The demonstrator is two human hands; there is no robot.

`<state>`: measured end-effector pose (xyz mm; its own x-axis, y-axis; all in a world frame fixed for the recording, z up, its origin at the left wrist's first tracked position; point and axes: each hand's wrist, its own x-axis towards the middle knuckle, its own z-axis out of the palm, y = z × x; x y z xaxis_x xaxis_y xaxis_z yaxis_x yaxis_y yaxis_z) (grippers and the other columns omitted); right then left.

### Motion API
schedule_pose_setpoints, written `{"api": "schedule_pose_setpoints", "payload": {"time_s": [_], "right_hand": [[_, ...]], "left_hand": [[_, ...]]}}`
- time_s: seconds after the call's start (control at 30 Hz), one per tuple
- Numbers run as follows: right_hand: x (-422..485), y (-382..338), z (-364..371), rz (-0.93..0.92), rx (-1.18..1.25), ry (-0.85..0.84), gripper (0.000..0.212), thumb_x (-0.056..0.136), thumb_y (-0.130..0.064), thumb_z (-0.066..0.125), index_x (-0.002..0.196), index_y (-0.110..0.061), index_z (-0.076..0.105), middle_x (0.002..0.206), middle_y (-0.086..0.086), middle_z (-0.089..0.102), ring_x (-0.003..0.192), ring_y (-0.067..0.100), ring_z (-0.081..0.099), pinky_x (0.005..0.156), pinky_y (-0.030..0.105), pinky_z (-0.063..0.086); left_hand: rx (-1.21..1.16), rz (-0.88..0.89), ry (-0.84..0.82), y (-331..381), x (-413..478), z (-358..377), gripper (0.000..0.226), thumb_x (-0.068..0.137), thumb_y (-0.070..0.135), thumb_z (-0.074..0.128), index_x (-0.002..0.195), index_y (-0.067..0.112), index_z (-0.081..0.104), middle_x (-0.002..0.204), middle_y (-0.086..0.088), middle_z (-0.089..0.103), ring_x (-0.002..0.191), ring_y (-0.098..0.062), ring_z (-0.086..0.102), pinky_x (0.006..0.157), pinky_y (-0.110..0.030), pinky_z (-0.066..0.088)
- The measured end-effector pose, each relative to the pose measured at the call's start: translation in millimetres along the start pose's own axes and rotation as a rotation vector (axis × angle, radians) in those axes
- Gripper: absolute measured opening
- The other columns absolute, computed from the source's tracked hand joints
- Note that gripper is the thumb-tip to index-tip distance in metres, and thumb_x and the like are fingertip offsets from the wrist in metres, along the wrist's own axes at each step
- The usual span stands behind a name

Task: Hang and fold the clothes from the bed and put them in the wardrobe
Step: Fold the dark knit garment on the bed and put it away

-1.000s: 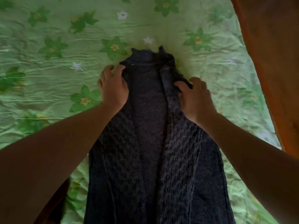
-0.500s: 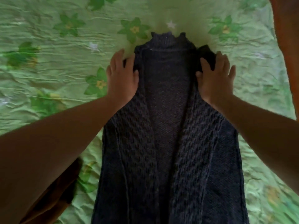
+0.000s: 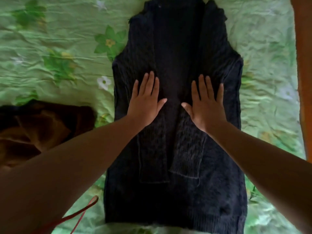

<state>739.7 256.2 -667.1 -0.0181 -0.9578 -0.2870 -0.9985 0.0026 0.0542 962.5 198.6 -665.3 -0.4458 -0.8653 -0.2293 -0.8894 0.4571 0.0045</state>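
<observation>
A dark navy knitted cardigan (image 3: 175, 48) lies flat and lengthwise on the bed, collar at the far end, both sleeves folded in over its front. My left hand (image 3: 146, 100) presses flat on the left folded sleeve, fingers straight and spread. My right hand (image 3: 205, 103) presses flat on the right folded sleeve in the same way. The two thumbs point toward each other across the middle gap. The wardrobe is out of view.
The bed carries a wrinkled green flowered sheet (image 3: 59, 48). A brown garment (image 3: 33, 132) lies bunched at the left. A red hanger (image 3: 81, 215) pokes out near the bottom left. An orange wooden edge (image 3: 303, 81) runs along the right.
Both hands slid from the cardigan's collar and shoulders down toward me to its middle, and now lie flat with straight fingers. The view shifted, so more of the garment's lower part shows.
</observation>
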Motion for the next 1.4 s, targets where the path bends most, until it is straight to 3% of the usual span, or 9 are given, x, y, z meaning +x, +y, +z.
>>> {"api": "schedule_pose_setpoints", "payload": {"time_s": [0.33, 0.47, 0.57, 0.7, 0.83, 0.9, 1.0, 1.27, 1.4], "right_hand": [[-209.2, -37.2, 45.9, -0.346, 0.038, -0.105, 0.079, 0.099, -0.067, 0.023, 0.16, -0.018, 0.019, 0.169, 0.012, -0.001, 0.155, 0.035, -0.001, 0.116, 0.07, 0.011], [-244.2, -31.5, 43.0, -0.466, 0.054, -0.179, 0.114, 0.077, -0.091, 0.037, 0.159, -0.013, 0.022, 0.168, 0.015, 0.0, 0.154, 0.038, 0.001, 0.112, 0.075, 0.01], [-256.8, -30.4, 39.2, -0.512, -0.016, -0.233, 0.128, 0.064, -0.088, 0.056, 0.159, -0.009, 0.018, 0.167, 0.018, -0.003, 0.153, 0.041, -0.001, 0.11, 0.077, 0.009], [-254.8, -43.5, 27.4, -0.479, -0.046, -0.314, 0.105, 0.075, -0.058, 0.071, 0.156, -0.008, 0.028, 0.166, 0.023, 0.001, 0.152, 0.046, 0.002, 0.108, 0.075, 0.018], [-239.0, -45.6, 4.7, -0.508, -0.055, -0.238, 0.055, 0.071, -0.018, 0.081, 0.123, -0.008, 0.067, 0.138, 0.022, 0.058, 0.126, 0.046, 0.055, 0.077, 0.056, 0.059], [-220.8, -40.9, -15.5, -0.517, 0.003, -0.281, 0.046, 0.076, -0.015, 0.07, 0.121, -0.012, 0.062, 0.12, 0.012, 0.066, 0.112, 0.038, 0.063, 0.064, 0.044, 0.059], [-179.5, -27.4, -59.0, -0.484, 0.095, -0.307, 0.046, 0.086, -0.016, 0.059, 0.131, -0.019, 0.051, 0.12, 0.006, 0.063, 0.109, 0.032, 0.062, 0.08, 0.041, 0.056], [-12.8, 18.3, -199.1, 0.061, -0.114, 0.324, 0.041, 0.096, -0.038, 0.055, 0.128, -0.012, 0.049, 0.13, 0.02, 0.05, 0.121, 0.041, 0.048, 0.102, 0.057, 0.038], [-38.6, -9.6, -165.4, -0.222, -0.01, 0.435, 0.031, 0.095, -0.036, 0.041, 0.109, -0.013, 0.056, 0.108, 0.018, 0.058, 0.1, 0.04, 0.055, 0.08, 0.048, 0.048]], "left_hand": [[-0.037, 0.209, -0.093, 35.5, -220.3, 42.1, 0.083, 0.098, 0.064, 0.036, 0.159, 0.011, 0.018, 0.166, -0.017, 0.0, 0.154, -0.032, 0.002, 0.116, -0.062, 0.019], [-0.012, 0.4, -0.201, 32.1, -270.4, 47.5, 0.115, 0.078, 0.089, 0.037, 0.159, 0.011, 0.014, 0.166, -0.017, 0.0, 0.153, -0.036, 0.001, 0.113, -0.072, 0.011], [0.023, 0.428, -0.226, 28.8, -281.3, 45.3, 0.117, 0.073, 0.075, 0.059, 0.159, 0.013, 0.011, 0.166, -0.018, 0.001, 0.153, -0.036, 0.002, 0.113, -0.071, 0.013], [0.019, 0.427, -0.229, 31.6, -272.8, 30.5, 0.097, 0.072, 0.041, 0.075, 0.153, 0.013, 0.032, 0.161, -0.02, 0.025, 0.146, -0.038, 0.029, 0.105, -0.063, 0.037], [-0.004, 0.476, -0.217, 31.0, -244.3, 8.3, 0.058, 0.074, 0.017, 0.073, 0.13, 0.016, 0.06, 0.131, -0.012, 0.061, 0.111, -0.034, 0.062, 0.069, -0.044, 0.058], [-0.077, 0.445, -0.298, 25.7, -224.6, -6.1, 0.053, 0.085, 0.013, 0.06, 0.137, 0.017, 0.051, 0.128, -0.007, 0.059, 0.11, -0.031, 0.059, 0.073, -0.043, 0.056], [-0.22, 0.36, -0.334, 8.5, -181.6, -42.0, 0.053, 0.091, 0.013, 0.053, 0.143, 0.02, 0.046, 0.134, -0.005, 0.058, 0.121, -0.027, 0.057, 0.094, -0.043, 0.051], [0.132, -0.06, 0.227, -35.4, -10.4, -189.0, 0.071, 0.088, 0.019, 0.06, 0.152, 0.016, 0.029, 0.14, -0.016, 0.045, 0.124, -0.04, 0.045, 0.09, -0.051, 0.045], [0.106, 0.209, 0.207, -13.1, -32.2, -156.3, 0.045, 0.086, 0.02, 0.055, 0.13, 0.017, 0.05, 0.122, -0.012, 0.05, 0.11, -0.036, 0.052, 0.081, -0.048, 0.05]]}}
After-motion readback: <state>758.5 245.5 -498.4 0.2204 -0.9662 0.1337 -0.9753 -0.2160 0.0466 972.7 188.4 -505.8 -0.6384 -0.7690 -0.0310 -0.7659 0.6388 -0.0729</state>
